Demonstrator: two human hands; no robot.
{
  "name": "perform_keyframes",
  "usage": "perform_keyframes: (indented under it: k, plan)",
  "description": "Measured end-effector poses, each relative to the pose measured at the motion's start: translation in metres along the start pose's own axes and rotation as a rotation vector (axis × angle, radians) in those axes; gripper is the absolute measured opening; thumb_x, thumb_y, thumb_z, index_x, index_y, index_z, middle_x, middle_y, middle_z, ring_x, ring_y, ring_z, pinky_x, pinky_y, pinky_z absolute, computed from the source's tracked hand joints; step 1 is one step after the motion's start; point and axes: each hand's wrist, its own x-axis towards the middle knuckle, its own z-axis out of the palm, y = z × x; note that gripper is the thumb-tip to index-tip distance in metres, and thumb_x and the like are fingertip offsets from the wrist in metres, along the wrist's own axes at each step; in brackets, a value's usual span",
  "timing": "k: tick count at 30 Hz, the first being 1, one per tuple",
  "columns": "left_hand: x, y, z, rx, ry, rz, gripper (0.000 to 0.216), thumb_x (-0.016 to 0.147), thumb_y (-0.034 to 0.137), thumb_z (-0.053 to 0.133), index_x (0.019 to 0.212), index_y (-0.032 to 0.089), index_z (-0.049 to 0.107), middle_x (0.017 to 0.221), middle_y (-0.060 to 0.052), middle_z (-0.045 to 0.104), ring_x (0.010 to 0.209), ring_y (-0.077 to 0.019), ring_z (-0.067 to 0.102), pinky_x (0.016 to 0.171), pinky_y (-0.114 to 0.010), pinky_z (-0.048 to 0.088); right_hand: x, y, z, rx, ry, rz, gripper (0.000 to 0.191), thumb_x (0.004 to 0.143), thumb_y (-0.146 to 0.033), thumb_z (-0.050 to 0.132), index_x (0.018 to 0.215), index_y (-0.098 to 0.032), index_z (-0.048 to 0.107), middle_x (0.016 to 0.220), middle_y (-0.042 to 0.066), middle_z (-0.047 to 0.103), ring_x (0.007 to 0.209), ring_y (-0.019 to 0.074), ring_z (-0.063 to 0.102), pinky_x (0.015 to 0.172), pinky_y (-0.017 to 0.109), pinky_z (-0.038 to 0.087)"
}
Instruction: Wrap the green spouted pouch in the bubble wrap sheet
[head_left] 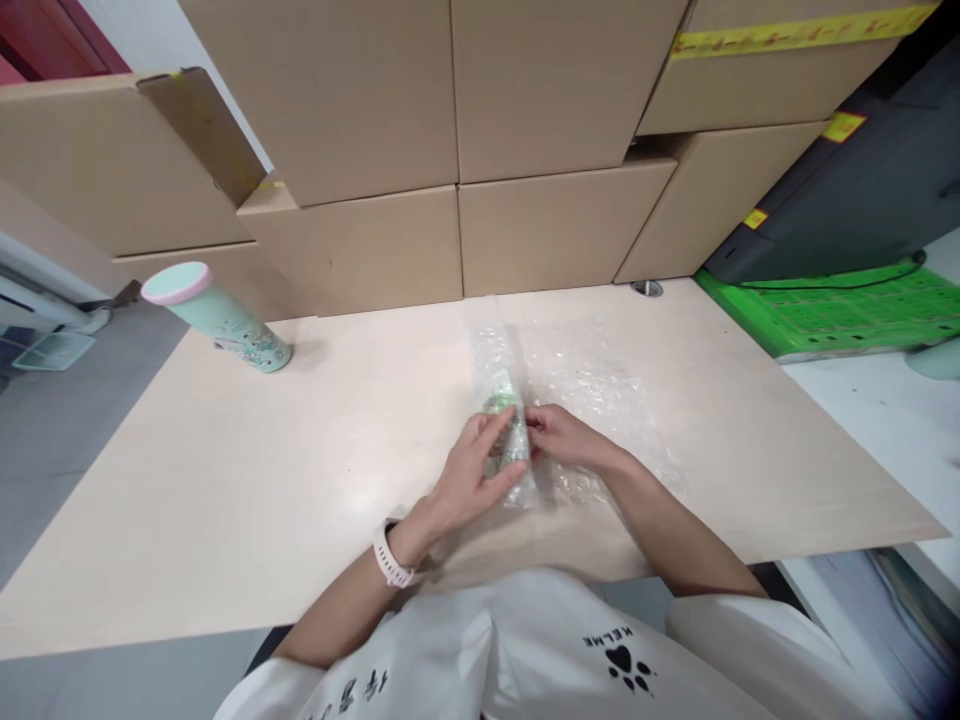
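A small green item (501, 402) lies rolled in clear bubble wrap (489, 345) on the table in front of me; the layers over it blur its kind. My left hand (474, 468) presses on the roll from the left, thumb and index finger apart along it. Against the roll's right side, the bent fingers of my right hand (562, 436) pinch the plastic. A flat stretch of the same bubble wrap (600, 390) spreads out to the right, partly beneath my right hand and forearm.
A mint tumbler with a pink lid (240, 335) stands at the table's left. Stacked cardboard boxes (382, 250) wall off the back edge. To the right are a green plastic pallet (847, 310), a dark grey case (862, 190) and a white surface (877, 410).
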Motion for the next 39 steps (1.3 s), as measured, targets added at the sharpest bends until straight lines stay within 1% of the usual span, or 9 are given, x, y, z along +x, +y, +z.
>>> perform_keyframes:
  k: [6,10,13,17,23,27,30,35,39]
  plan:
    - [0.000,0.004,0.030,0.342,-0.163,0.033,0.060,0.094,0.038,0.054,0.148,0.018,0.037,0.138,-0.018,0.047,0.124,-0.0325,0.045,0.103,-0.053,0.042,-0.008,-0.003,-0.031,-0.675,0.221,-0.012,0.019,0.079,-0.018,0.055,0.063,-0.021,0.064,0.063,0.000,0.066,0.060,0.0166,0.056,0.056,0.026,0.033]
    - [0.001,0.008,0.034,0.412,-0.198,-0.007,0.056,0.094,0.042,0.054,0.144,0.017,0.042,0.137,-0.018,0.050,0.122,-0.0337,0.047,0.100,-0.054,0.042,-0.017,-0.009,-0.040,-0.657,0.466,-0.016,0.021,0.089,-0.027,0.050,0.081,-0.021,0.069,0.074,0.002,0.070,0.065,0.0171,0.059,0.061,0.027,0.036]
    - [-0.001,0.006,0.030,0.278,-0.088,-0.013,0.044,0.097,0.038,0.049,0.137,0.019,0.049,0.136,-0.016,0.052,0.124,-0.0296,0.048,0.104,-0.050,0.042,-0.018,-0.006,-0.041,-0.554,0.309,-0.087,0.019,0.089,-0.034,0.053,0.089,-0.021,0.068,0.082,0.001,0.071,0.074,0.0172,0.062,0.066,0.026,0.041]
    - [-0.003,-0.008,0.017,0.099,0.262,-0.241,0.044,0.096,0.031,0.051,0.139,0.020,0.045,0.136,-0.015,0.050,0.126,-0.0259,0.049,0.106,-0.048,0.042,-0.010,0.006,-0.035,-0.578,0.260,-0.029,0.014,0.085,-0.032,0.060,0.093,-0.021,0.064,0.083,0.001,0.069,0.074,0.0169,0.062,0.065,0.026,0.041]
    - [0.000,-0.031,0.007,-0.446,0.270,-0.588,0.067,0.087,0.028,0.060,0.146,0.021,0.028,0.121,-0.013,0.056,0.086,-0.0157,0.064,0.079,-0.036,0.055,-0.002,0.009,-0.020,-0.581,0.339,-0.064,0.009,0.086,-0.030,0.059,0.089,-0.022,0.061,0.081,-0.001,0.064,0.070,0.0155,0.059,0.065,0.027,0.040]
    - [-0.002,-0.021,0.005,-0.464,0.375,-0.431,0.060,0.090,0.034,0.057,0.143,0.028,0.029,0.128,-0.011,0.055,0.098,-0.0156,0.063,0.089,-0.035,0.054,0.003,0.007,-0.005,-0.656,0.489,-0.135,0.011,0.089,-0.030,0.058,0.084,-0.022,0.064,0.094,0.004,0.063,0.083,0.0185,0.059,0.071,0.029,0.041]
    - [-0.007,-0.004,0.005,-0.419,0.377,-0.249,0.057,0.094,0.036,0.052,0.145,0.029,0.027,0.140,-0.014,0.050,0.108,-0.0178,0.059,0.097,-0.039,0.050,0.008,0.009,0.007,-0.513,0.440,-0.157,0.018,0.090,-0.029,0.053,0.080,-0.021,0.065,0.079,0.002,0.064,0.073,0.0171,0.059,0.068,0.028,0.041]
    - [-0.015,0.012,0.014,-0.164,0.194,-0.021,0.065,0.094,0.030,0.053,0.151,0.027,0.022,0.151,-0.016,0.041,0.121,-0.0238,0.052,0.104,-0.047,0.044,0.013,0.015,0.026,-0.104,0.260,-0.130,0.019,0.084,-0.030,0.051,0.073,-0.019,0.061,0.069,0.000,0.062,0.063,0.0164,0.055,0.059,0.027,0.042]
    - [-0.014,0.012,0.024,0.162,0.025,0.135,0.053,0.094,0.023,0.051,0.144,0.021,0.033,0.154,-0.018,0.039,0.130,-0.0297,0.044,0.106,-0.053,0.040,0.010,0.016,0.024,0.042,0.209,0.065,0.024,0.081,-0.030,0.049,0.059,-0.020,0.051,0.057,0.001,0.053,0.057,0.0160,0.048,0.051,0.028,0.040]
